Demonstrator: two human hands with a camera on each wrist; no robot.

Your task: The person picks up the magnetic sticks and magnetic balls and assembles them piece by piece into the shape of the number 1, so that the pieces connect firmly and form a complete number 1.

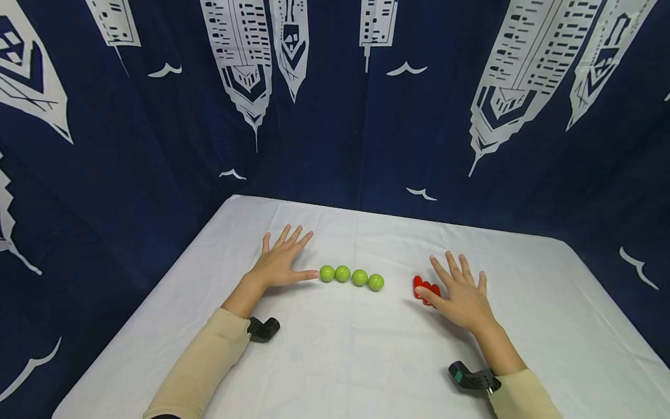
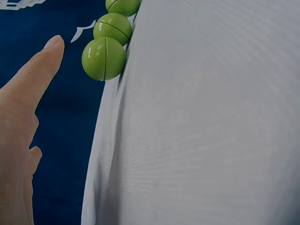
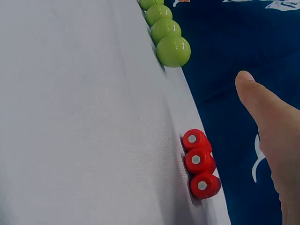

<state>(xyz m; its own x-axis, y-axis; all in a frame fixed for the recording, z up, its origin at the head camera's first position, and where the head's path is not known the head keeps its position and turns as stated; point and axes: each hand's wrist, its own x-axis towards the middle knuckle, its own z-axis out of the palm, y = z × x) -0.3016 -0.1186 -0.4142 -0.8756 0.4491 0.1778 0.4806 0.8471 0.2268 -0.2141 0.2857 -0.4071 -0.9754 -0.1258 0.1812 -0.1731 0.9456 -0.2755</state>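
Several shiny green balls (image 1: 359, 277), each with a seam around its middle, stand in a row on the white cloth. My left hand (image 1: 281, 265) is spread beside the left end of that row, its thumb tip close to the nearest ball (image 2: 104, 58); in the left wrist view a gap shows between them. Three small red pieces (image 3: 200, 160) lie side by side, each with a pale round dot on its end. My right hand (image 1: 463, 298), fingers spread, hovers over them and partly hides them in the head view. Neither hand holds anything.
A white cloth (image 1: 335, 361) covers the table. Behind it hangs a dark blue curtain (image 1: 324, 157) printed with white buildings and birds. A black wrist camera (image 1: 263, 329) sits on the left forearm, and another black wrist camera (image 1: 471, 377) on the right.
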